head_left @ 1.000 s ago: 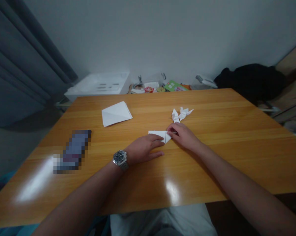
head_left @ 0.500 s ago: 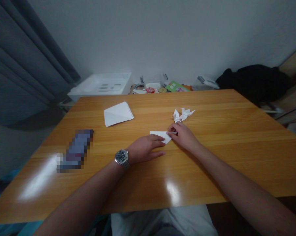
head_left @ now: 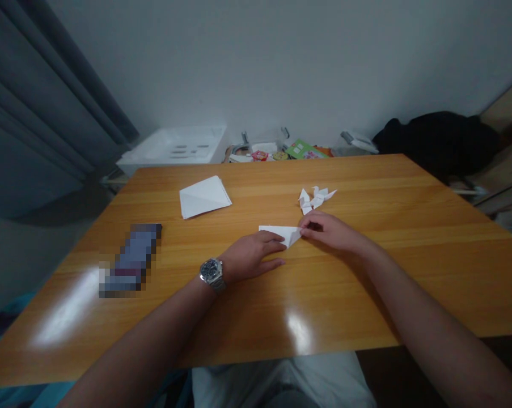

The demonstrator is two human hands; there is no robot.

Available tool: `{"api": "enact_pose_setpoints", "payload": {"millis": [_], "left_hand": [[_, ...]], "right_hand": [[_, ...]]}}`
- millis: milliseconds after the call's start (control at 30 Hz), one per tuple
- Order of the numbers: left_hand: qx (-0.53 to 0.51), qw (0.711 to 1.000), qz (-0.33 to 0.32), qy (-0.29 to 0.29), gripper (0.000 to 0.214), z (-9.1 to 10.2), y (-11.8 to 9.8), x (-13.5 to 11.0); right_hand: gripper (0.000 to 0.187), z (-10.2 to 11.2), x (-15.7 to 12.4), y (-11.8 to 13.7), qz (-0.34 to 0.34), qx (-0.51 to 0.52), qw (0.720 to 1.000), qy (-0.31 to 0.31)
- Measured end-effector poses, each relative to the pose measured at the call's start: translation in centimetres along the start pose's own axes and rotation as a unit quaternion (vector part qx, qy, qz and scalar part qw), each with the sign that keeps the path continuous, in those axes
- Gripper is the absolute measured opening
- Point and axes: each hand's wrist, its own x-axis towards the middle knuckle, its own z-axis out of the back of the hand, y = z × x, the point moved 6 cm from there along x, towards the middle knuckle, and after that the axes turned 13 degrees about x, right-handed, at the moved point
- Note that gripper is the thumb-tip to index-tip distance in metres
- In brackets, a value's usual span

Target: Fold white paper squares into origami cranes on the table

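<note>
A small folded sheet of white paper (head_left: 290,233), triangular in outline, lies on the wooden table between my hands. My left hand (head_left: 256,255), with a metal watch at the wrist, rests flat with fingers stretched over the paper's left part and covers some of it. At the paper's right corner, the thumb and forefinger of my right hand (head_left: 326,229) pinch the tip. Just beyond that hand stand two white folded paper birds (head_left: 319,197), close together.
A stack of white paper sheets (head_left: 205,197) lies at the back left of the table (head_left: 366,283). A pixelated phone-like object (head_left: 132,258) is at the left. Behind the far edge are a white tray (head_left: 183,144), a green booklet (head_left: 304,149) and a dark cloth heap (head_left: 438,141).
My right hand has shifted slightly right to the paper's corner, and its fingers now pinch the tip. More of the paper's right side shows. My left hand has stayed nearly still.
</note>
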Motion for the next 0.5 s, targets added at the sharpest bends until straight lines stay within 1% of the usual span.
{"api": "enact_pose_setpoints", "payload": {"millis": [133,233,333,433,500], "left_hand": [[-0.015,1.0,-0.01,0.0,0.039,0.1,0.0,-0.1],[-0.019,1.0,-0.015,-0.003,0.038,0.1,0.0,-0.1],[-0.018,1.0,-0.009,-0.007,0.038,0.1,0.0,-0.1],[-0.022,1.0,0.002,-0.008,0.041,0.2,0.1,-0.1],[-0.019,1.0,-0.002,-0.006,0.043,0.2,0.0,-0.1]], "right_hand": [[0.015,-0.8,0.4,0.5,0.019,-0.038,0.999,-0.022],[0.014,-1.6,0.7,0.9,0.029,-0.068,0.996,-0.052],[0.011,-2.1,0.9,0.8,0.021,-0.1,0.991,-0.084],[0.007,-2.3,0.9,0.6,0.004,-0.115,0.988,-0.102],[0.004,-2.2,0.9,0.5,-0.006,-0.114,0.987,-0.11]]}}
